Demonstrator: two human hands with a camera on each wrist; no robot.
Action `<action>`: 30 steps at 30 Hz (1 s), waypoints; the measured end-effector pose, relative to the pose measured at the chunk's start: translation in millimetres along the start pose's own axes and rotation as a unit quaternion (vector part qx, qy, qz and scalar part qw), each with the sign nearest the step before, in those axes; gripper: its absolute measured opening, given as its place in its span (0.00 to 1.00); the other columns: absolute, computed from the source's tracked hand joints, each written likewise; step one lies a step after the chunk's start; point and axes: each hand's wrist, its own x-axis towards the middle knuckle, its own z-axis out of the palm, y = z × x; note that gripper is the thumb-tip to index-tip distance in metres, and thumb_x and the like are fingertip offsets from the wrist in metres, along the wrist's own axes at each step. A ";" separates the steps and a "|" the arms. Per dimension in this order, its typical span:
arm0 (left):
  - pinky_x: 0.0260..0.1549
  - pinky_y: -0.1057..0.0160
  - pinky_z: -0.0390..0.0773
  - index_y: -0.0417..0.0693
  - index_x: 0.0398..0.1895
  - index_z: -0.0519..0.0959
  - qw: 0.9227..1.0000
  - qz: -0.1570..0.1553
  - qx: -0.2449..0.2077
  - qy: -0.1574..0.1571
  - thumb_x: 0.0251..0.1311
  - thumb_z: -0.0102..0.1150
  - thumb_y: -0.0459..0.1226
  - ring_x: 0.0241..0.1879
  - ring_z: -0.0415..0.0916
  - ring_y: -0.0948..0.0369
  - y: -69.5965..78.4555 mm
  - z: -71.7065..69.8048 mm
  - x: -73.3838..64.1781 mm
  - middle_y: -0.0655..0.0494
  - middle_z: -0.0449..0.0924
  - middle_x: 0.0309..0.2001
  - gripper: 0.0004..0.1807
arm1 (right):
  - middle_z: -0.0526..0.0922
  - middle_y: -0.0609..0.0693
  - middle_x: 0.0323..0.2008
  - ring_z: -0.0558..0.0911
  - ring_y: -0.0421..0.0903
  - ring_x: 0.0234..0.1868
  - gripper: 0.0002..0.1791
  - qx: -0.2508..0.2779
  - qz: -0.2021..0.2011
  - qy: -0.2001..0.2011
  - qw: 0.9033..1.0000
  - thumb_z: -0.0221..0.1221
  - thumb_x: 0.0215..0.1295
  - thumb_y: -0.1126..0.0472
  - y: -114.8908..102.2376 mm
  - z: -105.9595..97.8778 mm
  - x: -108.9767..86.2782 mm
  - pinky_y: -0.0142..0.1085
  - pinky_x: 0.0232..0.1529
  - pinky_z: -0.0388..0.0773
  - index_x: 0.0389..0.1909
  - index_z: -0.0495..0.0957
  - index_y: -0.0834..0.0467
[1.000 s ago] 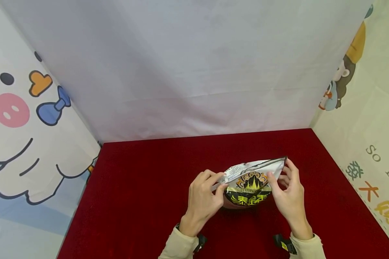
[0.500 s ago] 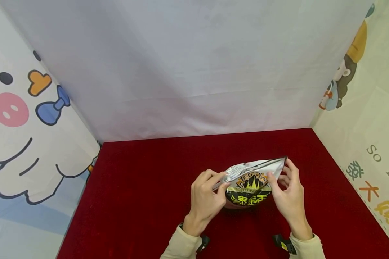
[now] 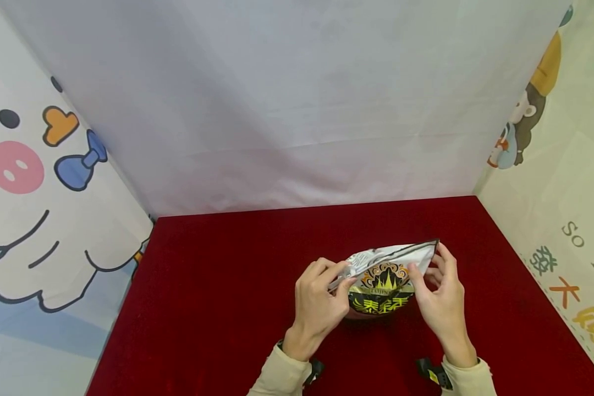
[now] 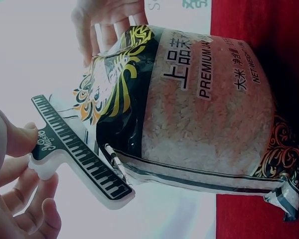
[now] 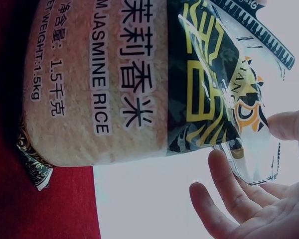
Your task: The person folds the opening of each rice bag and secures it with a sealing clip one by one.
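Observation:
A bag of jasmine rice (image 3: pixel 382 291) stands upright on the red cloth, its white top slanting up to the right. My left hand (image 3: pixel 320 300) pinches the handle of a black-and-white bag clip (image 4: pixel 79 149) printed with piano keys. In the left wrist view, the clip lies across the bag's top at its left corner, with thumb on one side and fingers on the other. My right hand (image 3: pixel 443 302) holds the upper right corner, thumb on the printed front and fingers behind, as the right wrist view also shows. Rice grains show through the clear front panel (image 5: pixel 89 89).
The red cloth (image 3: pixel 218 286) covers the table. A pale curtain (image 3: pixel 287 110) hangs behind it, with cartoon-printed sheets on the left (image 3: pixel 29 220) and right (image 3: pixel 539 203). Dark straps sit at both wrists.
My left hand has shifted slightly to the right with the clip, closer along the bag's top. My right hand and the bag have hardly moved.

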 end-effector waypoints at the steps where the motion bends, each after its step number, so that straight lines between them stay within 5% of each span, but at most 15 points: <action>1: 0.28 0.67 0.75 0.44 0.42 0.91 1.000 0.003 0.002 -0.001 0.52 0.78 0.34 0.29 0.79 0.59 -0.3 -0.1 0.0 0.54 0.85 0.34 0.13 | 0.84 0.66 0.57 0.80 0.20 0.39 0.38 0.002 0.000 0.000 1.000 0.66 0.69 0.71 0.2 0.2 0.0 0.14 0.43 0.73 0.78 0.64 0.63; 7: 0.30 0.67 0.76 0.45 0.46 0.90 1.000 0.012 0.007 -0.019 0.55 0.78 0.36 0.33 0.81 0.61 -3.9 -2.3 0.6 0.56 0.85 0.37 0.14 | 0.84 0.66 0.57 0.80 0.20 0.40 0.38 0.004 -0.005 -0.002 1.000 0.66 0.69 0.71 1.1 0.3 0.8 0.14 0.44 0.73 0.78 0.64 0.63; 16: 0.30 0.67 0.77 0.48 0.64 0.82 0.997 -0.019 0.013 -0.070 0.60 0.77 0.42 0.33 0.81 0.61 -7.8 -8.7 -1.9 0.57 0.87 0.37 0.28 | 0.84 0.67 0.56 0.79 0.20 0.40 0.40 -0.003 -0.004 -0.009 1.000 0.66 0.69 0.71 3.0 0.2 1.0 0.14 0.45 0.73 0.80 0.63 0.61; 30: 0.27 0.69 0.76 0.52 0.55 0.87 0.989 -0.036 0.065 -0.125 0.59 0.78 0.40 0.32 0.82 0.67 -20.7 -14.7 -14.7 0.64 0.87 0.35 0.20 | 0.86 0.62 0.52 0.79 0.18 0.41 0.40 -0.022 -0.011 -0.009 1.000 0.67 0.68 0.71 7.5 -6.6 -3.4 0.13 0.46 0.73 0.79 0.64 0.59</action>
